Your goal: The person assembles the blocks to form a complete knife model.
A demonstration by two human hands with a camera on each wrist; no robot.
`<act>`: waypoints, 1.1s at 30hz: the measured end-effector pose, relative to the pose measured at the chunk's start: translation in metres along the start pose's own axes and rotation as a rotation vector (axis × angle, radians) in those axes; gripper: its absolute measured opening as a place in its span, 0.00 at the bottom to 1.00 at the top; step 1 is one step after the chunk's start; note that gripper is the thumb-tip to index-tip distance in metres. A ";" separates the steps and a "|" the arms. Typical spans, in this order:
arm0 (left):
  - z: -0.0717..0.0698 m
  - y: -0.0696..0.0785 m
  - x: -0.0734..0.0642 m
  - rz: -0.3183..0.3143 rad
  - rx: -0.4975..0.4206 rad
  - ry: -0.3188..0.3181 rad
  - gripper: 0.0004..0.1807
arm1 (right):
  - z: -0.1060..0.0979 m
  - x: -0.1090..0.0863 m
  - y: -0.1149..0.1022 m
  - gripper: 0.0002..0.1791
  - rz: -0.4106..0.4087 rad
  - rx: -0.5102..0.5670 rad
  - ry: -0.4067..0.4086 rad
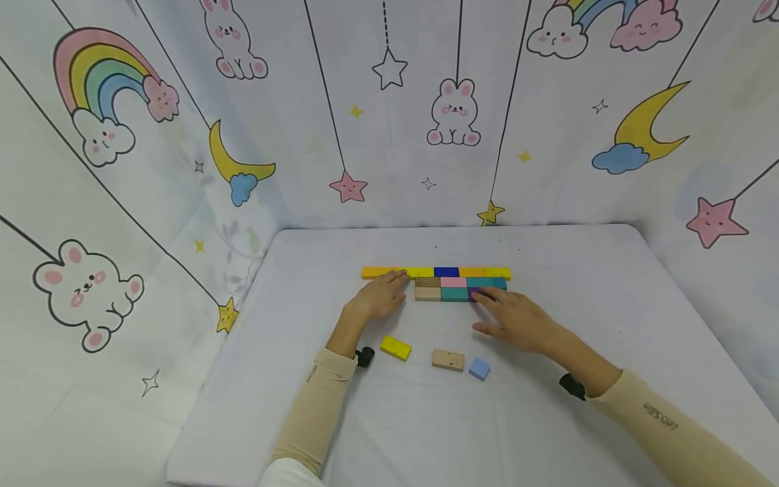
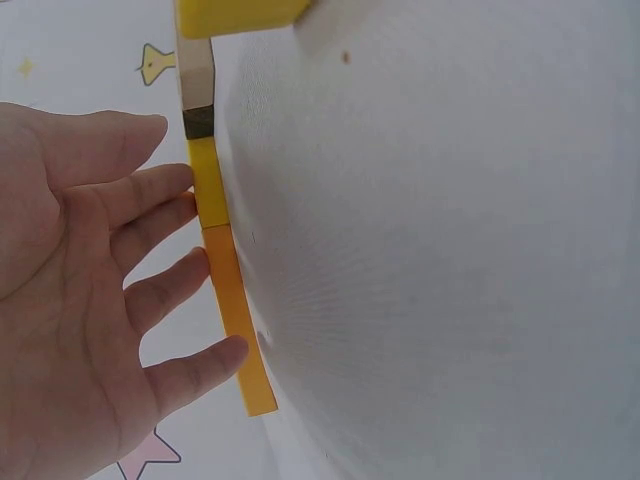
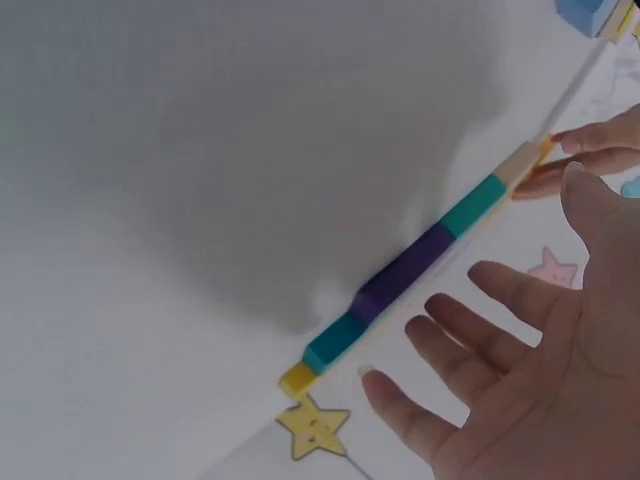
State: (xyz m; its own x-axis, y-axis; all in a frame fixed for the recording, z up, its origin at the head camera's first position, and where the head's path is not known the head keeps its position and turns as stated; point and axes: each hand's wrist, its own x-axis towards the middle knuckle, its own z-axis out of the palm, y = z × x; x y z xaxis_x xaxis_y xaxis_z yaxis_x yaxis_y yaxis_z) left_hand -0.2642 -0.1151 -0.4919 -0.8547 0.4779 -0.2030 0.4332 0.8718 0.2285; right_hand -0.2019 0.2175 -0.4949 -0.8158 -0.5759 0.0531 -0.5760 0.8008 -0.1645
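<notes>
My left hand (image 1: 380,296) lies at the left part of a long back row of blocks, fingers extended. In the left wrist view its fingertips meet the edges of an orange block (image 2: 238,310) and a yellow block (image 2: 208,180). Against that row stand two shorter rows, with brown (image 1: 427,283), pink (image 1: 453,282), beige (image 1: 428,294) and green (image 1: 454,294) blocks. My right hand (image 1: 517,318) reaches over their right end, fingertips overlapping a purple block (image 1: 472,295). Spread, loosely bent fingers show in the right wrist view beside the purple block (image 3: 405,272), gripping nothing.
Nearer me on the white table (image 1: 255,419) lie a loose yellow block (image 1: 396,348), a wooden block (image 1: 447,360) and a small light blue block (image 1: 479,368). A patterned cloth (image 1: 402,142) hangs behind the table's far edge.
</notes>
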 end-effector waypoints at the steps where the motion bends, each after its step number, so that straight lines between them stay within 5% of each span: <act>1: 0.000 0.000 0.000 0.001 0.000 0.001 0.31 | -0.001 0.000 -0.002 0.40 -0.002 0.005 0.002; 24: -0.002 0.001 -0.002 -0.018 0.026 0.006 0.30 | -0.008 -0.027 -0.060 0.35 -0.126 -0.034 -0.049; 33: 0.000 0.000 -0.001 -0.027 0.043 0.019 0.30 | -0.007 -0.039 -0.075 0.34 -0.165 0.031 -0.053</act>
State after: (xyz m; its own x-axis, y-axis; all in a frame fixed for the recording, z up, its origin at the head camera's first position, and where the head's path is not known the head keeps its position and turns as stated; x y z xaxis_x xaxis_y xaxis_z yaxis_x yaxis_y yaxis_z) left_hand -0.2634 -0.1150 -0.4919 -0.8711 0.4526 -0.1906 0.4218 0.8883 0.1815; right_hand -0.1269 0.1809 -0.4777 -0.7056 -0.7080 0.0298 -0.6996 0.6893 -0.1881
